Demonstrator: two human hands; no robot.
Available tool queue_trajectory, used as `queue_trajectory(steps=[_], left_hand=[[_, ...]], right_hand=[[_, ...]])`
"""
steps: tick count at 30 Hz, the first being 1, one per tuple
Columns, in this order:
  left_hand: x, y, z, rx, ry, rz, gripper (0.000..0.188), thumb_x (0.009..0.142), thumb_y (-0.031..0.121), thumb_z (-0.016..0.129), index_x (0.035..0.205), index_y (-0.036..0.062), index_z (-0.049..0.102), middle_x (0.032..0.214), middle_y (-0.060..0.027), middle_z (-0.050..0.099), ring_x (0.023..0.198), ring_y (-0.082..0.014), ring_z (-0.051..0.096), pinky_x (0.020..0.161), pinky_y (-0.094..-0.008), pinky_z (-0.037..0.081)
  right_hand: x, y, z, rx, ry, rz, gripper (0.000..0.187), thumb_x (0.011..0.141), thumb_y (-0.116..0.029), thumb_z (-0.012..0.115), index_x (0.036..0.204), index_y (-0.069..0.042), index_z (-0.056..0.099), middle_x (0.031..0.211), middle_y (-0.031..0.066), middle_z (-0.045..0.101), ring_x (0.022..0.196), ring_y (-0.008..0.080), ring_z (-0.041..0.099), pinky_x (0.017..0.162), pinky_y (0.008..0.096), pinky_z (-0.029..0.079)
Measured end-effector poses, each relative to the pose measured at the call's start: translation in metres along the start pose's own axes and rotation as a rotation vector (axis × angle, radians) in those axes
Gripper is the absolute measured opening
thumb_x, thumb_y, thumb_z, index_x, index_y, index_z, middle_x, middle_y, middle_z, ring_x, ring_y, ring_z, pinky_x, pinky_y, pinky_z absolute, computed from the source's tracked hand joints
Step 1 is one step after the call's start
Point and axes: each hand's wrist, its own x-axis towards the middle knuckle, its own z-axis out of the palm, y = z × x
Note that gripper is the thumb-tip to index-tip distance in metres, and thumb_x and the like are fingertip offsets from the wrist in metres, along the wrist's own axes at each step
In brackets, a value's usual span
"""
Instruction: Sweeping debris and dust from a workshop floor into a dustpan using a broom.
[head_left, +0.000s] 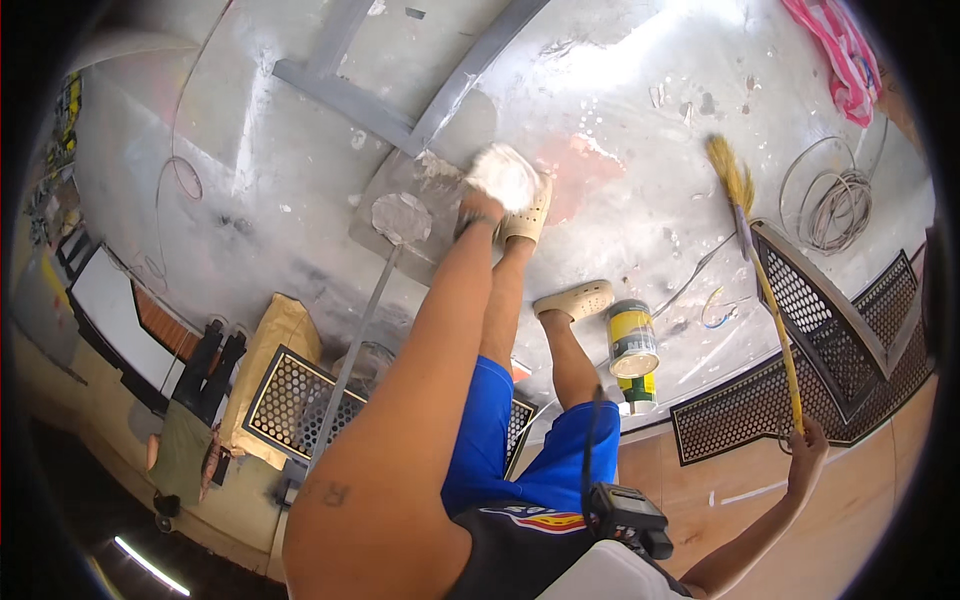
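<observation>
My left arm reaches forward, and my left hand (481, 206) is closed on a crumpled white cloth-like bundle (502, 177), slightly blurred, just above my beige clog (529, 215). The bundle hides most of the fingers. Out to the right, my right hand (807, 446) grips the end of a broom's yellow handle (779, 320). The broom's straw bristles (729, 168) point away from me over the floor. Left of my left arm, a long grey pole (361, 336) runs to a flat, rounded greyish head (402, 218) on the floor.
Paint cans (632, 340) stand by my other clog (574, 300). Perforated black panels (780, 390) lie at right, near a coiled cable (838, 211) and a pink striped bag (838, 62). Grey metal beams (470, 75) lie ahead. Another person (190, 430) is at far left.
</observation>
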Motion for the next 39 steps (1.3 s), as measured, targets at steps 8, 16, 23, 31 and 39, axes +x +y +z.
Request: queue_trajectory(steps=[8,16,23,31,39], left_hand=[[-0.153,-0.058,-0.021,-0.434,-0.028,-0.188,0.027,0.078,0.021,0.045,0.087,-0.0004,0.057,0.096,-0.0224,0.055,0.092,-0.0372,0.051,0.08,-0.0428,0.04],[-0.199,-0.183,-0.1,-0.196,-0.035,-0.2,0.046,0.076,0.034,0.051,0.105,-0.0005,0.05,0.101,-0.0246,0.054,0.096,-0.0384,0.051,0.083,-0.0415,0.04],[-0.299,-0.45,-0.182,-0.415,-1.264,-0.636,0.056,0.079,0.056,0.036,0.101,0.0108,0.058,0.084,-0.0112,0.061,0.081,-0.0244,0.057,0.079,-0.0393,0.043],[-0.375,-0.245,-0.217,-0.848,-0.897,-0.439,0.021,0.082,0.023,0.044,0.069,0.0061,0.045,0.056,-0.0055,0.047,0.039,-0.0135,0.039,0.035,-0.0269,0.036],[-0.397,-0.19,-0.268,-0.77,-1.132,-0.445,0.017,0.08,0.014,0.038,0.062,0.0118,0.038,0.051,0.0036,0.036,0.042,-0.0072,0.037,0.039,-0.0213,0.031]], right_hand=[[-0.026,0.013,-0.025,-0.185,0.069,-0.048,0.029,0.069,-0.006,0.05,0.096,0.002,0.056,0.067,0.0043,0.048,0.059,0.0101,0.042,0.052,0.0244,0.035],[-0.037,-0.003,-0.012,-0.187,0.039,-0.198,0.027,0.068,-0.006,0.048,0.092,0.005,0.056,0.061,0.0059,0.047,0.053,0.0108,0.043,0.048,0.0258,0.035],[-0.024,0.032,0.026,-0.222,-0.191,-0.17,0.039,0.065,-0.012,0.048,0.1,0.006,0.054,0.063,0.0142,0.054,0.052,0.0181,0.051,0.048,0.031,0.039],[-0.086,0.128,0.12,-0.183,0.052,0.004,0.033,0.071,-0.015,0.047,0.102,-0.005,0.051,0.085,0.024,0.057,0.082,0.0388,0.055,0.072,0.0457,0.043],[-0.224,0.164,0.131,0.359,0.079,0.024,0.033,0.071,-0.022,0.053,0.096,-0.001,0.057,0.076,0.0187,0.06,0.07,0.0282,0.059,0.064,0.0363,0.046]])
